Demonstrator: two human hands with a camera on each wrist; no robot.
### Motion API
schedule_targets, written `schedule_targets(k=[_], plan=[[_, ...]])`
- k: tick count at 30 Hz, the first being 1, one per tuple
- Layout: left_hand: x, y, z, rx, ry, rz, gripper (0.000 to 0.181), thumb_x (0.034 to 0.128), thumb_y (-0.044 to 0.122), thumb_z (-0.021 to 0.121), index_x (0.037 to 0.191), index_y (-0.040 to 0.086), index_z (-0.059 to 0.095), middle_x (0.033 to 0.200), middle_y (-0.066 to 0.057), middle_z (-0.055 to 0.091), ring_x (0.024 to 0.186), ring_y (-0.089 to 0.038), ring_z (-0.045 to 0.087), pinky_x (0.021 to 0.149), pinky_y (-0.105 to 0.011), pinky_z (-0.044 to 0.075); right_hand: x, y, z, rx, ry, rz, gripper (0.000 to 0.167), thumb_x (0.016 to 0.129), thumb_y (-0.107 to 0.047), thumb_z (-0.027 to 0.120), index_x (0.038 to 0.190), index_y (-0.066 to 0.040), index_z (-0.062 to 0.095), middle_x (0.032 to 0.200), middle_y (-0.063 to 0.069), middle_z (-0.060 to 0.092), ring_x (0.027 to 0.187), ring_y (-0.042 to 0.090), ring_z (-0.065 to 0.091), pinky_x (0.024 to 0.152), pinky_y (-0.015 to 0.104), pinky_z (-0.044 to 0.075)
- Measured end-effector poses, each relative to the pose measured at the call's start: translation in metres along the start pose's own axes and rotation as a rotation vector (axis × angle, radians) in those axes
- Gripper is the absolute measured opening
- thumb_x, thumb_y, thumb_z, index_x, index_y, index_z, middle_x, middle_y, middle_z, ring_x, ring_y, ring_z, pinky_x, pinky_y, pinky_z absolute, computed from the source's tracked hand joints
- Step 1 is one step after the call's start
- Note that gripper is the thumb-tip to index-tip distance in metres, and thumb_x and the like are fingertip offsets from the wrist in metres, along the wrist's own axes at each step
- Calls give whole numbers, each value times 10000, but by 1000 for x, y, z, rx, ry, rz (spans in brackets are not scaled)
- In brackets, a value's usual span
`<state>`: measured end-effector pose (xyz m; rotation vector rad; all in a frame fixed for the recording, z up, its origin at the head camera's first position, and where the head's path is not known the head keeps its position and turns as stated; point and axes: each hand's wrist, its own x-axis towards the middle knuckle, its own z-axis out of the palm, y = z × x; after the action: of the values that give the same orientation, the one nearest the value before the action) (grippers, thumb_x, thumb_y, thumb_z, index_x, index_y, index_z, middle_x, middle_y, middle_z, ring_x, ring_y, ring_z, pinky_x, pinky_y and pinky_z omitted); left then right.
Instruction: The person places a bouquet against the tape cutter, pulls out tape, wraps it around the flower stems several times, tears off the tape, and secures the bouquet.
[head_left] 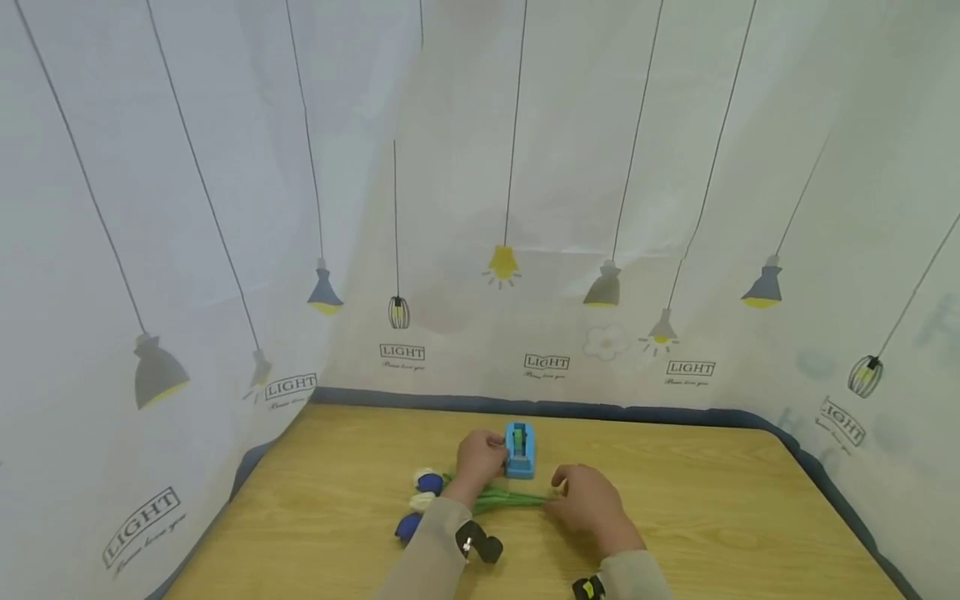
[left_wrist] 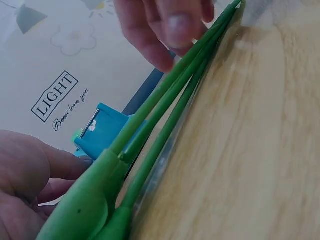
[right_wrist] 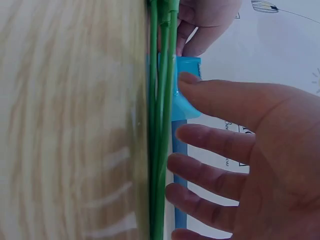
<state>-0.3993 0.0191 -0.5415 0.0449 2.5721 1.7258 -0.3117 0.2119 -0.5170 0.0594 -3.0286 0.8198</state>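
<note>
A blue tape dispenser (head_left: 521,462) with a green roll inside stands on the table. My left hand (head_left: 480,460) is bent at its left side, fingertips at the dispenser's edge; whether they grip it is hidden. Below that hand lies a bunch of blue and white artificial tulips (head_left: 422,502), heads to the left. Their green stems (right_wrist: 162,110) run right, under my left wrist. Near the stem ends is my right hand (head_left: 592,502), its fingers (right_wrist: 215,135) spread and loosely bent, holding nothing. The dispenser's toothed edge (left_wrist: 91,122) shows behind the stems in the left wrist view.
The wooden table (head_left: 712,492) has a dark blue border (head_left: 585,410) along its back and sides. A pale curtain (head_left: 450,208) printed with hanging lamps surrounds it. Black wrist straps (head_left: 480,543) sit on both sleeves. Clear film appears along the stems in the wrist views.
</note>
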Motion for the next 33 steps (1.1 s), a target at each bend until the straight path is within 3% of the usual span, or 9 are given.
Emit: schedule_targets(k=[6, 10, 14, 19, 25, 33], plan=[[1, -4, 2, 0, -13, -3, 264, 945, 47, 779, 1198, -21, 739, 1040, -143, 773, 793, -192, 754, 672, -317, 653, -4, -16, -4, 29, 71, -8, 178, 925, -249, 822, 991, -93, 769, 963, 55, 746, 879, 219, 680, 780, 474, 601], [5, -5, 3, -9, -8, 17, 260, 931, 40, 792, 1181, -16, 748, 1033, -142, 788, 802, -187, 762, 662, -296, 655, 4, -31, -6, 91, 125, -18, 115, 928, -198, 807, 956, -90, 777, 946, 53, 749, 865, 216, 676, 782, 472, 604], [7, -6, 2, -20, 2, 31, 247, 918, 11, 792, 1158, -27, 750, 1019, -151, 792, 821, -208, 774, 664, -298, 662, 18, -42, -2, 173, 148, -7, 128, 956, -167, 766, 1023, -60, 784, 1010, 89, 762, 941, 263, 701, 850, 497, 617], [5, -7, 1, -33, -9, 30, 242, 920, -2, 785, 1157, -34, 751, 1002, -151, 793, 818, -209, 775, 669, -302, 663, 33, -46, 11, 242, 150, 66, 182, 1009, -169, 702, 1069, -16, 780, 1056, 131, 776, 983, 302, 719, 865, 506, 620], [3, -5, -2, -35, 6, 37, 254, 916, 0, 780, 1164, -44, 744, 993, -158, 794, 793, -212, 778, 653, -298, 660, 46, -47, 22, 340, 153, 175, 219, 994, -205, 703, 1016, -4, 788, 1021, 133, 778, 927, 267, 699, 815, 466, 611], [5, -8, -2, -10, 8, 47, 255, 901, 8, 790, 1149, -36, 757, 986, -150, 802, 765, -184, 769, 643, -292, 652, 53, -44, 30, 384, 128, 230, 255, 984, -235, 716, 1009, 9, 786, 1051, 151, 770, 945, 274, 687, 817, 451, 606]])
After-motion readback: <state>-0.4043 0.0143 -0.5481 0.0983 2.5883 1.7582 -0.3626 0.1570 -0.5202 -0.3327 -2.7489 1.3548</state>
